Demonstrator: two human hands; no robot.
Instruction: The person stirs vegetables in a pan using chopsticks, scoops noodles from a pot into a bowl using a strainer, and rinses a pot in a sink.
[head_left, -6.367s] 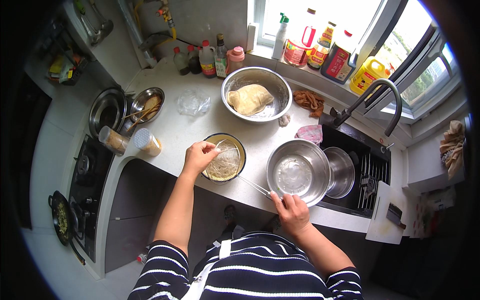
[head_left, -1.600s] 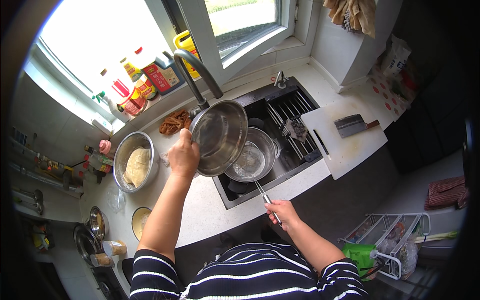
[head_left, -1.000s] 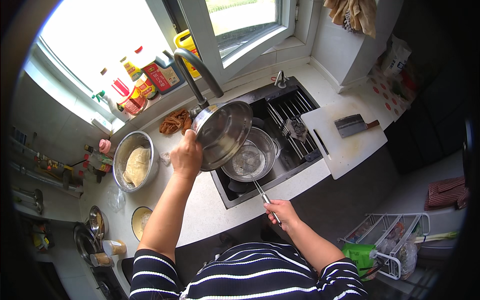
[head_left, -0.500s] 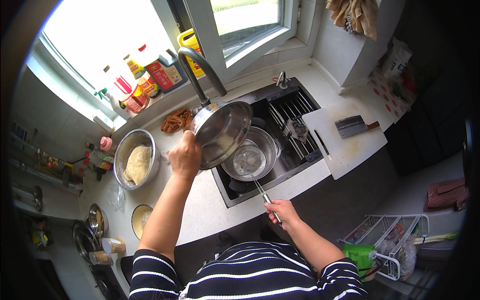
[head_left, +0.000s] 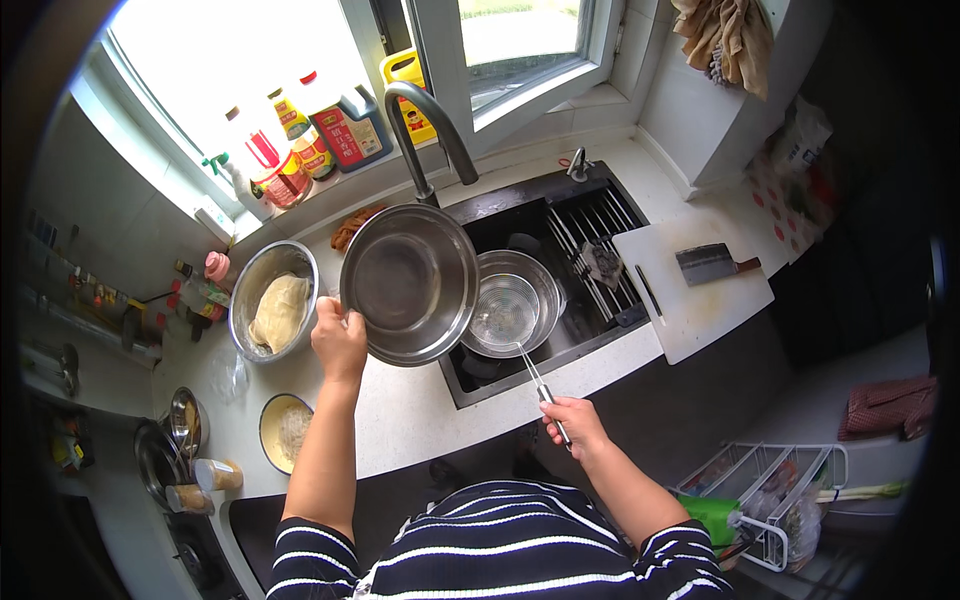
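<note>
My left hand (head_left: 340, 340) grips the rim of a steel basin (head_left: 405, 280), whose bare inside faces me beside the faucet. My right hand (head_left: 578, 424) is closed around the handle of a wire mesh strainer (head_left: 503, 310). The strainer's round head sits inside a steel pot (head_left: 545, 290) standing in the dark sink (head_left: 470, 391). Left of the basin, a metal bowl (head_left: 238, 305) holds a pale lump of dough (head_left: 280, 312). Nearer me, an enamel bowl (head_left: 268, 440) contains something whitish and stringy.
A grey faucet (head_left: 440, 120) arches over the sink's back edge. Right of the sink lies a white cutting board (head_left: 690, 315) with a cleaver (head_left: 706, 263). Bottles and a red jug (head_left: 345, 132) line the windowsill. A white wire rack (head_left: 775, 475) stands at lower right.
The basin has swung left and down from over the pot, from steeply tilted to facing me. The strainer stays in the pot, and my right hand has barely moved.
</note>
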